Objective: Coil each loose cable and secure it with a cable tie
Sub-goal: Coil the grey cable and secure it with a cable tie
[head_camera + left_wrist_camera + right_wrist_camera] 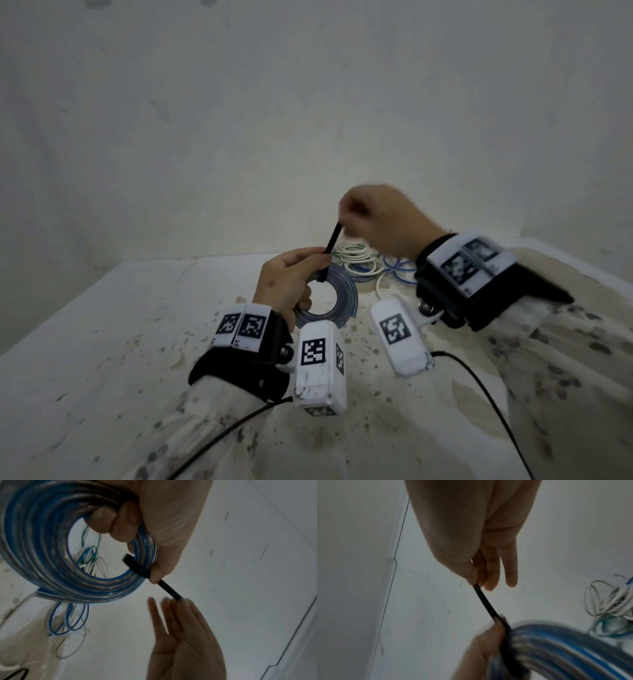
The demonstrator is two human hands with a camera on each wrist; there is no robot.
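Note:
My left hand (pixel 291 274) grips a coiled blue and grey cable (pixel 342 301) above the table, fingers curled through the ring (pixel 51 555). A black cable tie (pixel 332 241) is wrapped around the coil beside my left thumb (pixel 159 574). Its free end (pixel 169 591) sticks up and away. My right hand (pixel 373 219) pinches that free end between thumb and forefinger (pixel 474 580), with the other fingers straight. The strap (pixel 486 604) runs taut between both hands.
A loose tangle of white cable (pixel 356 257) and blue cable (pixel 397 270) lies on the speckled white table (pixel 102 325) behind the coil, near the wall. A black wire (pixel 479 380) trails from each wrist camera.

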